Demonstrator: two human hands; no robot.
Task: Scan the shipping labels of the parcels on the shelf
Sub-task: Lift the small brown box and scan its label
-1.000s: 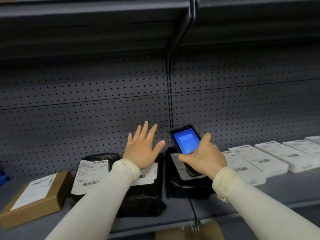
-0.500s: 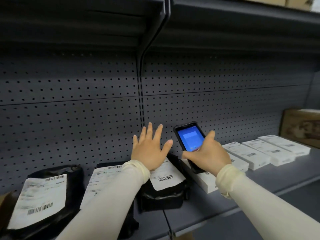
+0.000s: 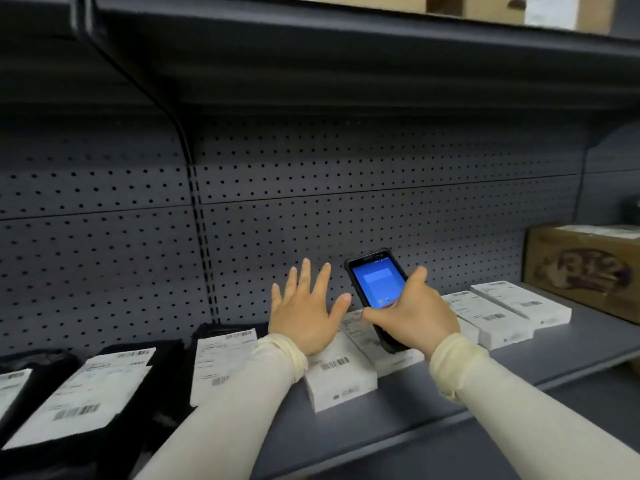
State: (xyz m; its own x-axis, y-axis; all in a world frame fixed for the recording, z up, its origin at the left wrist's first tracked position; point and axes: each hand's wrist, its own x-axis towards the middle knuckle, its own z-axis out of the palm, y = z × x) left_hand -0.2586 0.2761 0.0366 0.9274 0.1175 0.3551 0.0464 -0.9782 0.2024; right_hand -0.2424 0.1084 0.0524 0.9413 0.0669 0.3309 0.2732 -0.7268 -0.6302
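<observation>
Both arms reach forward, sleeved to the wrists
The left hand (image 3: 304, 315) is flat, palm down, fingers straight and spread, thumb out to the right; the right hand (image 3: 414, 315) curls round a scanner (image 3: 377, 289), thumb up along its right edge, back of the hand up

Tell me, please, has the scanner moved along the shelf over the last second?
Yes. The scanner, gripped by the right hand, has moved rightward along the shelf: it was over a black bag by the upright and now hangs over the white boxes.
</observation>
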